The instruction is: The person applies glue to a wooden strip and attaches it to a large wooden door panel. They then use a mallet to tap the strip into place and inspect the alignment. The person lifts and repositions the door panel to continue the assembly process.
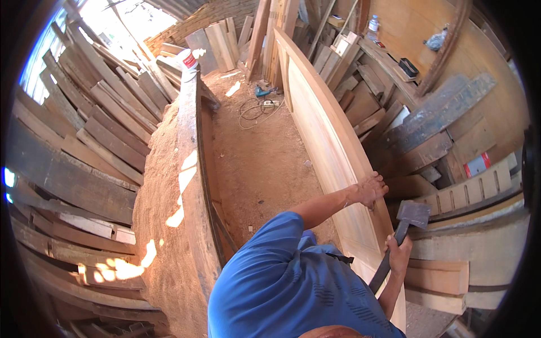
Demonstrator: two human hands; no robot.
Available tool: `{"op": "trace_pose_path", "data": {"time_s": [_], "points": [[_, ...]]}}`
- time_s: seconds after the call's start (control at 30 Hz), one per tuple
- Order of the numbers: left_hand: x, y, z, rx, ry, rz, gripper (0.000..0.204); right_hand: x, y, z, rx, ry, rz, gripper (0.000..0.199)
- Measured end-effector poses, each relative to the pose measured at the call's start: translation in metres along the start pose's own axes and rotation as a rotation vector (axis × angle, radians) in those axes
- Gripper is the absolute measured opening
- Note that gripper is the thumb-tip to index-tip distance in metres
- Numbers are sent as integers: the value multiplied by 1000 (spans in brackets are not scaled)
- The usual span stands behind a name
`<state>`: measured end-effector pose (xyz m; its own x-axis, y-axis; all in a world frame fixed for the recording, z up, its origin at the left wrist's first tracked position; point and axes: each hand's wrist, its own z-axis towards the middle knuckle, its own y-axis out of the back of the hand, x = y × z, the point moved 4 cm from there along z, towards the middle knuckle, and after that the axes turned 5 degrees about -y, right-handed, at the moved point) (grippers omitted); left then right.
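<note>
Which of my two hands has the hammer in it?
The right hand, lower in the picture: it grips the dark hammer. The left hand, higher up, holds no hammer and rests on the long pale wooden panel.

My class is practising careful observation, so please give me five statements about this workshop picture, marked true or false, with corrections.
1. The right hand grips a hammer by its handle. True.
2. The left hand hangs in the air, touching nothing. False: it rests on the top edge of a pale wooden panel.
3. The white tub lies on the floor. False: it stands near the far end of the long wooden bench.
4. A teal power tool lies on the floor. True.
5. The person's shirt is red. False: it is blue.
</note>
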<state>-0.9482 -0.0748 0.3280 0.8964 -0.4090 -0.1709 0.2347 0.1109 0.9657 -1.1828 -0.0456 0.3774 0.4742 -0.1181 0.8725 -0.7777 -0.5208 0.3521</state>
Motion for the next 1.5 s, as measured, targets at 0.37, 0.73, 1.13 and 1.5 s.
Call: {"op": "trace_pose_path", "data": {"time_s": [0.37,0.73,1.13,1.5], "points": [[2,-56,-17,-262,-182,62,62,151,-129,180,294,229,286,35],[132,-48,-231,278,43,-831,75,137,-239,285,-205,197,-318,30],[475,35,-201,-548,884,-693,75,160,-248,282,-287,3,-263,30],[621,68,-139,-568,1066,-661,72,195,-300,329,-372,-108,-370,28]]}}
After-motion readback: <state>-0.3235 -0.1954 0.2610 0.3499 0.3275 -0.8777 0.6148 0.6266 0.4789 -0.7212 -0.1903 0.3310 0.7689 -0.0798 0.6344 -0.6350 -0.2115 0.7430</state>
